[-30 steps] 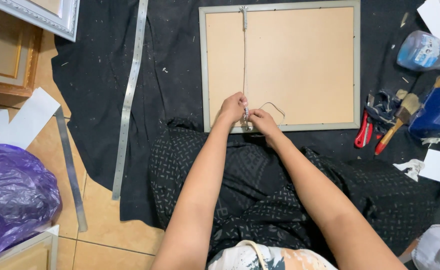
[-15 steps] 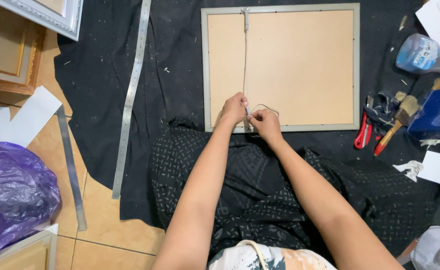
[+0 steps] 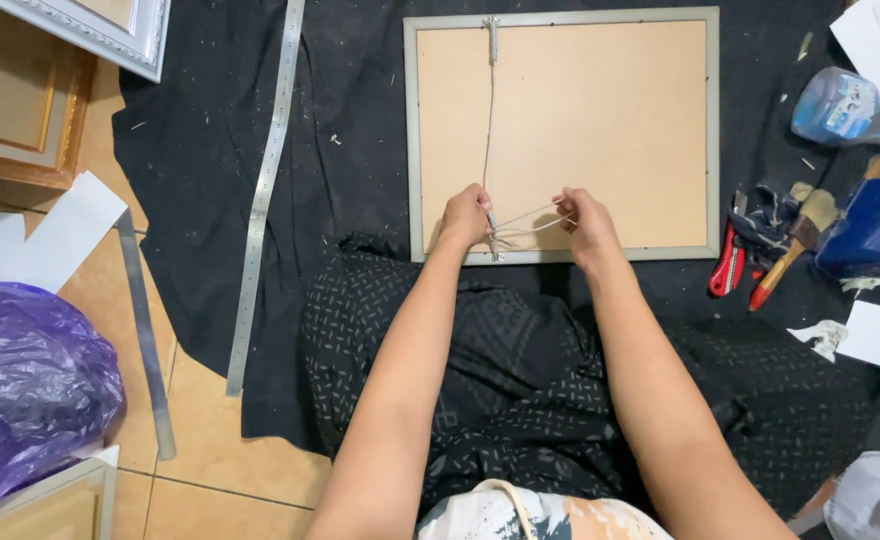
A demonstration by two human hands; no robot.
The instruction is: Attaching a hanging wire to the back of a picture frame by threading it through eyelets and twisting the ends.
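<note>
A picture frame (image 3: 710, 130) lies face down on a black cloth, its tan backing board up. A thin cord (image 3: 489, 110) runs from a small hanger at the top edge down to the near edge. My left hand (image 3: 465, 215) pinches the cord by the lower hanger at the frame's near edge. My right hand (image 3: 585, 220) holds the loose end of the cord, pulled out to the right, so two strands stretch between the hands.
A long metal ruler (image 3: 265, 190) lies on the cloth at left. Red pliers (image 3: 728, 265), a brush (image 3: 795, 240), a blue bottle (image 3: 840, 105) and a blue tool sit right. A purple plastic bag (image 3: 30, 390) and other frames (image 3: 20, 120) are at left.
My right hand has moved to the right, away from the left hand, drawing the cord out into a taut loop between them. The left hand stays at the lower hanger.
</note>
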